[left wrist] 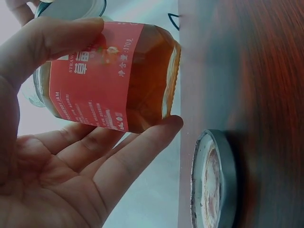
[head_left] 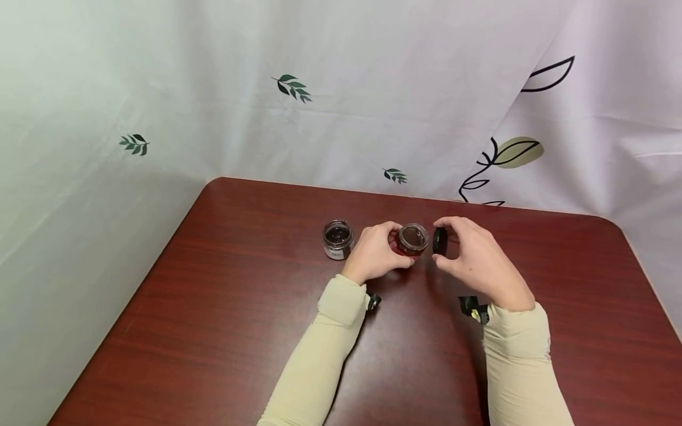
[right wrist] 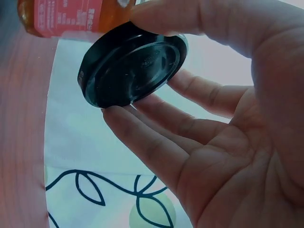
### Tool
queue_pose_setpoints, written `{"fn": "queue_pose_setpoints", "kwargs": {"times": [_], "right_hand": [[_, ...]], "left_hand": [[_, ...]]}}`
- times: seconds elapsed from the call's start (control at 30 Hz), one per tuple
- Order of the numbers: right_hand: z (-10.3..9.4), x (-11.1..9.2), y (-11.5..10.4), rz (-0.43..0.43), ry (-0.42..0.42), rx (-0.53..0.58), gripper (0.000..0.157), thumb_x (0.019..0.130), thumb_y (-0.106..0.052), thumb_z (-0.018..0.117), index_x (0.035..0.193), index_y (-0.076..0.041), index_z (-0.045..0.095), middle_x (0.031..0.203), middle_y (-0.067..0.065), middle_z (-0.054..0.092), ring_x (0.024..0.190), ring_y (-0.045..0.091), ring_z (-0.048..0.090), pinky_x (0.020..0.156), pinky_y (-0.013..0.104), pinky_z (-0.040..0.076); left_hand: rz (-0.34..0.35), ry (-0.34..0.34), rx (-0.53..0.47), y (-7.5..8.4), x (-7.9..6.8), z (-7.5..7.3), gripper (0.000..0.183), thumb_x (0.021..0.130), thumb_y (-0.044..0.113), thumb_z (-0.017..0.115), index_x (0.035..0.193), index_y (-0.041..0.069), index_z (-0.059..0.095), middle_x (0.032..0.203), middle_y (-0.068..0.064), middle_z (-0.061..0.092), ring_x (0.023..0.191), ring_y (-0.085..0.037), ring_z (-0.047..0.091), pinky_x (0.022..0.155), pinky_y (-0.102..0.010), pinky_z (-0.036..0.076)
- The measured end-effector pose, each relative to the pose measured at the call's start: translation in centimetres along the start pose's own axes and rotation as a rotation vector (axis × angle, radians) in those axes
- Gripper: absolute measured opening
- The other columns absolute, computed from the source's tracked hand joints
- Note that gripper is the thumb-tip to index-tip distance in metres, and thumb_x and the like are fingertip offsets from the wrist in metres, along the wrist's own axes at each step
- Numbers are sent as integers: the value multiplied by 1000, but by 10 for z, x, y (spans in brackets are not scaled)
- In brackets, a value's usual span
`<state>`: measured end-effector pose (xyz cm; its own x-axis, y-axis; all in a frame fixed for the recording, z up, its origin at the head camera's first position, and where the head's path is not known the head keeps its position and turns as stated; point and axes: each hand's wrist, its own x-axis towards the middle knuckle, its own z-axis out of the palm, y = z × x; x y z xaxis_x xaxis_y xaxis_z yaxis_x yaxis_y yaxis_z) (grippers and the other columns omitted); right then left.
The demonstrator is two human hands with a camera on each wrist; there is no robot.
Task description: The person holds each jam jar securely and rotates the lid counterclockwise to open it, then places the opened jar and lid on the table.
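Note:
A jar of strawberry jam (left wrist: 90, 90) with a red label is in my left hand (head_left: 375, 251). Thumb and fingers grip its sides, and it is held up off the tabletop. From the head view I look down into its round mouth (head_left: 412, 237), which has no lid on it. Just to the right, my right hand (head_left: 476, 257) pinches a black lid (right wrist: 133, 66) by its rim, standing on edge. A small gap separates lid and jar in the head view. The lid's dark flat face shows in the right wrist view.
A second open glass jar (head_left: 338, 239) with dark contents stands left of my left hand. Another lid (left wrist: 213, 180), stained inside, lies inner side up in the left wrist view. The reddish-brown table (head_left: 213, 284) meets white leaf-patterned cloth (head_left: 341, 136) at the back.

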<state>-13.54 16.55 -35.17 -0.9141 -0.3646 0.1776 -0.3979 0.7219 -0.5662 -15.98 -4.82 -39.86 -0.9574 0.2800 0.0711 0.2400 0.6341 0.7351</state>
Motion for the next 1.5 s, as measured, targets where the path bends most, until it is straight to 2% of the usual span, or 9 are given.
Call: {"fn": "queue_pose_setpoints", "kwargs": {"times": [0.37, 0.6, 0.8, 1.2, 1.5], "right_hand": [[-3, -5, 11, 31, -22, -19, 53, 81, -7, 75, 130, 1, 56, 124, 19, 58, 108, 36, 58, 91, 54, 46], [1, -2, 16, 38, -23, 13, 54, 79, -4, 76, 128, 3, 55, 121, 19, 58, 106, 37, 64, 91, 53, 50], [4, -1, 20, 47, -18, 42, 57, 78, -2, 78, 129, 5, 54, 120, 21, 58, 105, 39, 66, 91, 53, 51], [8, 0, 26, 33, -13, 20, 53, 77, -3, 76, 127, 7, 58, 118, 22, 59, 101, 36, 64, 88, 51, 50], [14, 1, 35, 52, -24, 20, 52, 76, -1, 75, 124, 9, 60, 113, 24, 61, 97, 36, 64, 85, 50, 51]], "left_hand": [[2, 5, 6, 0, 2, 1, 56, 72, 23, 90, 120, 7, 67, 94, 2, 69, 83, -10, 60, 75, -21, 48], [4, -28, 20, 1, 2, 2, 59, 74, 25, 90, 125, 7, 66, 106, -1, 71, 92, -11, 63, 83, -24, 50], [-2, -36, 19, 1, 2, 2, 59, 74, 25, 90, 125, 7, 65, 105, -1, 71, 91, -11, 64, 83, -24, 50], [-4, -37, 29, 1, 2, 5, 58, 76, 24, 89, 126, 6, 64, 109, -3, 71, 93, -13, 64, 84, -25, 50], [-24, -66, 47, -1, 1, 8, 60, 78, 26, 87, 131, 10, 62, 112, -2, 70, 98, -13, 64, 85, -29, 51]]}}
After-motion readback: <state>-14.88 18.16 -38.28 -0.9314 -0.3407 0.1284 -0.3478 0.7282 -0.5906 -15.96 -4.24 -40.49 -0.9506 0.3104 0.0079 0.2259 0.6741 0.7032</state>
